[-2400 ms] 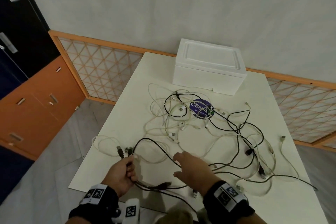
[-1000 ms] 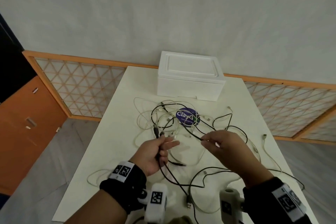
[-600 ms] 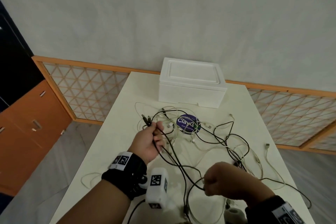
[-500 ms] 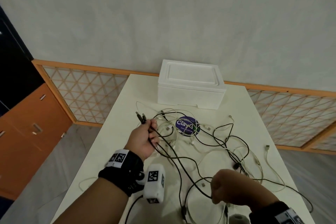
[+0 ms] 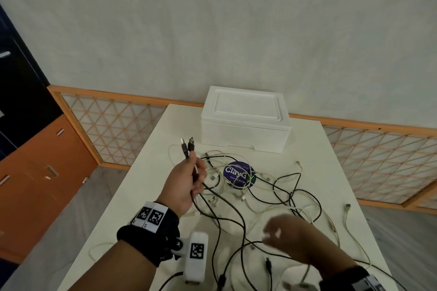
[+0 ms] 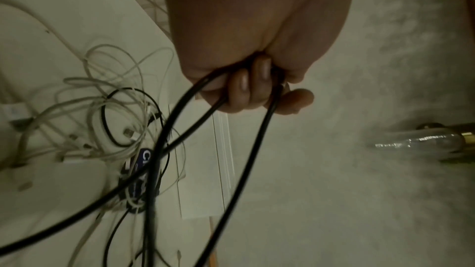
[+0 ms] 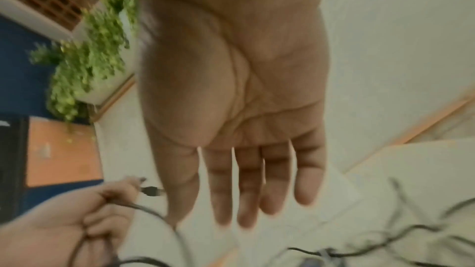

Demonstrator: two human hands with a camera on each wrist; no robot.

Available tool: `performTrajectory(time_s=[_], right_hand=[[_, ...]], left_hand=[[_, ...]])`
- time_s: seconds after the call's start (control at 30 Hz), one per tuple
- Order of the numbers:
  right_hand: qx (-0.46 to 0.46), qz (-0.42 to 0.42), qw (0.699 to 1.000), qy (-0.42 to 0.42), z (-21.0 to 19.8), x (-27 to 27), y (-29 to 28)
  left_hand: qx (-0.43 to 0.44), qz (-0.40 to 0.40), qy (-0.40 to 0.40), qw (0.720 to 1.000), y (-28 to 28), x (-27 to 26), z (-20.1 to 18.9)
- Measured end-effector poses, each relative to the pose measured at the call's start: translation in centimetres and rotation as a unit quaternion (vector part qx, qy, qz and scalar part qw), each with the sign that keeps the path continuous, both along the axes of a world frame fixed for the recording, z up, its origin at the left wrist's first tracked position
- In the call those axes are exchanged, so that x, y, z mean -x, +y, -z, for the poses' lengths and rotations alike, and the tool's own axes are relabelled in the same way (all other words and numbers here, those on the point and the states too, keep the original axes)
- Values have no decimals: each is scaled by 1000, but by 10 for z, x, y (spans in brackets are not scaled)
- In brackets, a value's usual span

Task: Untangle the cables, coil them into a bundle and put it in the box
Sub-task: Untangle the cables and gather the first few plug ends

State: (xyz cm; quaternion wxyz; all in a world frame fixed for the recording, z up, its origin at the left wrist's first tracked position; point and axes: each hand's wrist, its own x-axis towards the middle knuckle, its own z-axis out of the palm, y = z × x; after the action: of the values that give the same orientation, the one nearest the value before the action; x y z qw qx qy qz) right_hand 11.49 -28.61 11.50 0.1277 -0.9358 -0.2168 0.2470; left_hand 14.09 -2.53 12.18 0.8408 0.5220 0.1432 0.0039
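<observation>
My left hand (image 5: pixel 191 177) is raised over the table's left middle and grips black cables (image 5: pixel 214 210); two plugs (image 5: pixel 188 146) stick up out of the fist. In the left wrist view the curled fingers (image 6: pixel 246 90) clamp the black strands (image 6: pixel 164 141). A tangle of white and black cables (image 5: pixel 272 194) lies spread over the white table (image 5: pixel 151 165). My right hand (image 5: pixel 281 234) hovers low at the front, blurred, and the right wrist view shows its fingers (image 7: pixel 246 186) straight and the palm bare. The white foam box (image 5: pixel 246 120), lid on, stands at the table's far edge.
A round purple disc with white lettering (image 5: pixel 238 173) lies under the cables in the middle. An orange-framed lattice rail (image 5: pixel 113 120) runs behind and beside the table. Orange cabinets (image 5: pixel 40 168) stand on the left. A loose white cable end (image 5: pixel 347 208) lies at the right.
My left hand has lifted the black cable ends higher and further back. My right hand, which was closed on a black strand near the front, has let go and spread its fingers.
</observation>
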Motion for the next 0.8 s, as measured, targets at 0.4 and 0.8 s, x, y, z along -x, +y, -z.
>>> performTrajectory(time_s=[0.4,0.8], right_hand=[[-249,-43,947,-199,-10,-11,83],[-319,-35,930,-179,4,-7,63]], left_hand=[[-44,-14,-33,998,-37,13,2],[218,-94,-15,971,-58,18,2]])
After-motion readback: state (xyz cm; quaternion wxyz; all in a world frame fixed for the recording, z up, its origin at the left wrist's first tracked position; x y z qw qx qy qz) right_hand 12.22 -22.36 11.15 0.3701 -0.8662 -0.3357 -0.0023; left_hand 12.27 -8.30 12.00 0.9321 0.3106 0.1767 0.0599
